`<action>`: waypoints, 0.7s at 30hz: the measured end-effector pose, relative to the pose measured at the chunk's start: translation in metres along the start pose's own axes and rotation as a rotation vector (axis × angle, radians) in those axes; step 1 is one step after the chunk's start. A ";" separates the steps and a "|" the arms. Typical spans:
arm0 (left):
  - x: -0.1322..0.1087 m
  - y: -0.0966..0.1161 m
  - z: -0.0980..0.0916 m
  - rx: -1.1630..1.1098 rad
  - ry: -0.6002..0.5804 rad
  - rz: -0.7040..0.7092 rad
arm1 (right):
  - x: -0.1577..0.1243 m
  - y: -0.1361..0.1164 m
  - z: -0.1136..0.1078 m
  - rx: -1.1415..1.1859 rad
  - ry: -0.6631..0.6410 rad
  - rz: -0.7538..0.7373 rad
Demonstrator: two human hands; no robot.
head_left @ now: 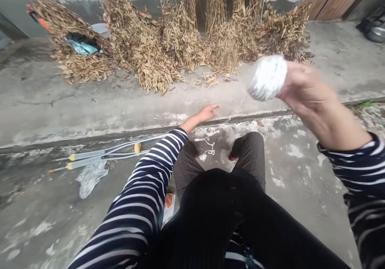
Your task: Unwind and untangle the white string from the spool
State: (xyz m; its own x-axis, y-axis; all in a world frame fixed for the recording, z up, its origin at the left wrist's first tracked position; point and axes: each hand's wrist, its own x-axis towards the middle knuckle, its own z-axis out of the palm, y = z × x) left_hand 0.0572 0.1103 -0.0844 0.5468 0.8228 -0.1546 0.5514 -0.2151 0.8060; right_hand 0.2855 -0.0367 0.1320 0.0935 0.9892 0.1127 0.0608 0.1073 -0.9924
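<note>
My right hand (303, 84), raised at the right, grips a white wound bundle (267, 77), blurred by motion; it looks like a ball of string or cord. Lower and further left, my left hand (208, 112) reaches out over the concrete ledge with a finger extended. Its other fingers are small and blurred, so whether they pinch anything is not visible. On the ground between my feet lies a loose white strand (210, 146) in tangled loops.
Dried plant bundles (150, 48) lean along the wall. Metal crutches (99, 154) and a clear plastic bag (92, 176) lie on the ground at left. A raised concrete ledge (120, 112) crosses in front. A white and orange box (169, 207) sits beside my leg.
</note>
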 end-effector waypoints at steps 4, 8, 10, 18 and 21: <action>-0.014 0.049 0.015 -0.675 -0.053 0.271 | 0.013 0.024 0.033 0.091 -0.055 0.160; -0.040 0.068 0.034 -0.814 -0.066 0.278 | 0.014 0.054 0.044 0.061 -0.043 0.172; -0.053 0.062 0.043 -0.786 -0.006 0.223 | 0.010 0.066 0.042 0.075 -0.046 0.197; -0.088 0.060 0.056 -0.746 0.038 0.023 | -0.012 0.107 0.047 0.122 0.002 0.173; -0.096 0.065 0.054 -0.632 0.102 -0.047 | -0.024 0.114 0.049 0.036 -0.077 0.081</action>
State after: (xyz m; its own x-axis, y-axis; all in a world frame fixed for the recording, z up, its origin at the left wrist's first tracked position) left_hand 0.0748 -0.0107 -0.0480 0.4515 0.8763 -0.1681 0.0789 0.1484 0.9858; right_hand 0.2415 -0.0431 0.0133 0.0200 0.9994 0.0297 0.0207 0.0293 -0.9994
